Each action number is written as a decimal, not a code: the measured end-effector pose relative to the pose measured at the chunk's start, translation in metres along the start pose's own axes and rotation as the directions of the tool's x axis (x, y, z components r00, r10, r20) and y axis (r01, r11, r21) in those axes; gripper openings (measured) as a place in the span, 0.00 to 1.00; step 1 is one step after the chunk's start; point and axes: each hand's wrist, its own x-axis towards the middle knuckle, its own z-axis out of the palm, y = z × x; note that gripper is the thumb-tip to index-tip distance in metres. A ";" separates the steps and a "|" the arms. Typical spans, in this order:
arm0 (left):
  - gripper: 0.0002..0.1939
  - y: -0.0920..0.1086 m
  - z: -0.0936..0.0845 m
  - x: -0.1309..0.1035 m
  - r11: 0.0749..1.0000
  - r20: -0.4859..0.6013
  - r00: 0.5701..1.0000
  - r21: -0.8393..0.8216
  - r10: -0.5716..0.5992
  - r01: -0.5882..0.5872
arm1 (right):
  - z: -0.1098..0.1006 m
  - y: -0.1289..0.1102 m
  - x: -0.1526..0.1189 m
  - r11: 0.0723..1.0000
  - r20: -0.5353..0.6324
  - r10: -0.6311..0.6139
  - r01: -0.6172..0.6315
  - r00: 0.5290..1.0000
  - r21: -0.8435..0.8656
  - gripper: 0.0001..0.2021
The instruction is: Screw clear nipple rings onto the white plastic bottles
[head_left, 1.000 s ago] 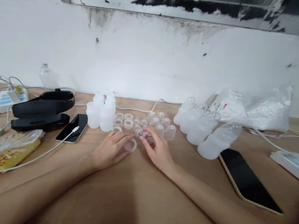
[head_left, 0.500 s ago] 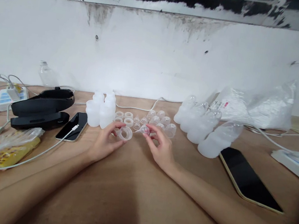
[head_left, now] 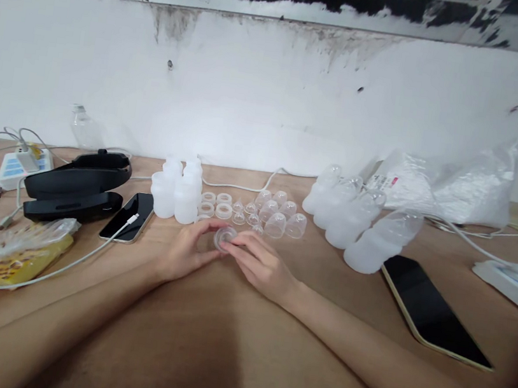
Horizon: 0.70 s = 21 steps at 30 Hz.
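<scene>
I look down on the table (head_left: 200, 340), with the two hands meeting over it near the middle. The left hand (head_left: 188, 248) curves its thumb and fingers around the left side of a ring; the right hand (head_left: 268, 266) has its fingertips together on the right side. So neither is nearer: the ring sits between them, touched by both. White bottles (head_left: 187, 200) stand beyond the left hand; capped bottles (head_left: 361, 253) stand well to the right. Clear domes (head_left: 276, 224) lie just beyond the right hand, and loose rings (head_left: 223, 211) just beyond the held ring (head_left: 224, 238). That one is round, so I read no long axis, only its opening turned up towards me. Small teats (head_left: 250, 208) lie between rings and domes; whether the right fingertips also pinch one, I can't tell.
</scene>
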 end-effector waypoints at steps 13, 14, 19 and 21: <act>0.20 0.006 -0.002 0.000 0.969 0.019 0.986 0.179 0.168 -0.168 | 0.007 -0.003 0.003 0.359 0.407 0.671 -0.752 0.619 0.553 0.15; 0.22 0.008 -0.002 0.000 0.969 0.040 0.986 0.181 0.161 -0.166 | 0.007 -0.003 0.003 0.351 0.412 0.685 -0.768 0.601 0.536 0.15; 0.08 0.012 0.000 0.001 0.970 0.022 0.997 0.230 0.071 -0.074 | 0.004 -0.007 0.003 0.467 0.350 0.675 -0.743 0.650 0.479 0.11; 0.05 0.011 0.001 0.000 0.965 0.008 0.999 0.259 0.046 -0.046 | 0.003 -0.009 0.002 0.594 0.280 0.630 -0.682 0.725 0.428 0.08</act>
